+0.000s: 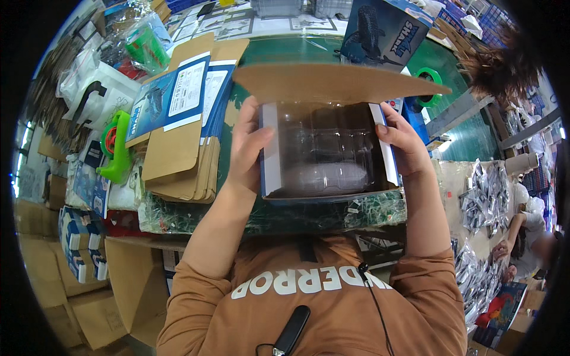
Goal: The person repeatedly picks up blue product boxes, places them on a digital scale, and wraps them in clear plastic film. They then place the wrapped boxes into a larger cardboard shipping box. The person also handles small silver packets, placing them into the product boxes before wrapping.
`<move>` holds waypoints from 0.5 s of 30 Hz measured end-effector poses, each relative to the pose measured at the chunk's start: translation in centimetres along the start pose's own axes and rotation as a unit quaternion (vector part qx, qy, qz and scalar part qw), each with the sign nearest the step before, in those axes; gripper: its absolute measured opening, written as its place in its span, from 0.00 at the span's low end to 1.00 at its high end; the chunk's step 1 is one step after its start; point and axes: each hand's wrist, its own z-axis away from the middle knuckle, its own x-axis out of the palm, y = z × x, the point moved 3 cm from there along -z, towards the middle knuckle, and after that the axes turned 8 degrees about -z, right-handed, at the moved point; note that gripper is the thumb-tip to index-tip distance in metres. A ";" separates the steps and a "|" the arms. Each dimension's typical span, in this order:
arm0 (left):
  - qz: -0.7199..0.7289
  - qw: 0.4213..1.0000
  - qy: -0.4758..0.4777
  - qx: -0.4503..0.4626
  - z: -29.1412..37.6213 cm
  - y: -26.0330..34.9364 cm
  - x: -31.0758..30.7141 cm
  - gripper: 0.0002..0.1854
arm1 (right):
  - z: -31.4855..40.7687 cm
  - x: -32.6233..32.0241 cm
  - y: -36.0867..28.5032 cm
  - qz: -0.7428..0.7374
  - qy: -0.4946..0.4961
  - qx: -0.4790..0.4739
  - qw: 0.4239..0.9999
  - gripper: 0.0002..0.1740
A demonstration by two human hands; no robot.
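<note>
Before my chest, both hands grip an open cardboard box (271, 155), its brown flap raised on the far side. My left hand (250, 144) is on its left wall, thumb over the white side flap; my right hand (403, 140) holds the right wall the same way. Inside lies a clear plastic tray (327, 155); whether it holds anything cannot be told. To the left, flat printed cartons (173, 153) lie stacked. A closed box with a whale shark picture (380, 35) stands beyond the raised flap.
A green tape dispenser (116, 149) sits left of the stack, and a green tape roll (429, 84) lies at the right. Metal bars (461, 113) cross the right side. Large cartons (138, 285) stand below left. At far right is another person (530, 240) beside many silvery packets (485, 200).
</note>
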 end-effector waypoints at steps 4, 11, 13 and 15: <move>-0.070 0.992 -0.004 0.107 -0.7 0.0 -0.8 0.16 | 0.0 -0.8 1.0 0.051 0.042 -0.037 0.997 0.33; 0.039 0.991 -0.025 0.122 0.4 -1.9 -2.0 0.19 | -0.2 -0.9 3.2 -0.091 -0.105 -0.334 0.932 0.11; -0.130 0.981 0.011 0.141 0.1 -0.9 -1.8 0.20 | -0.2 -0.7 3.1 -0.194 -0.120 -0.284 0.931 0.13; -0.181 0.970 -0.051 0.154 -0.5 1.0 -1.1 0.16 | 0.3 -0.3 1.2 0.104 -0.054 -0.377 0.919 0.07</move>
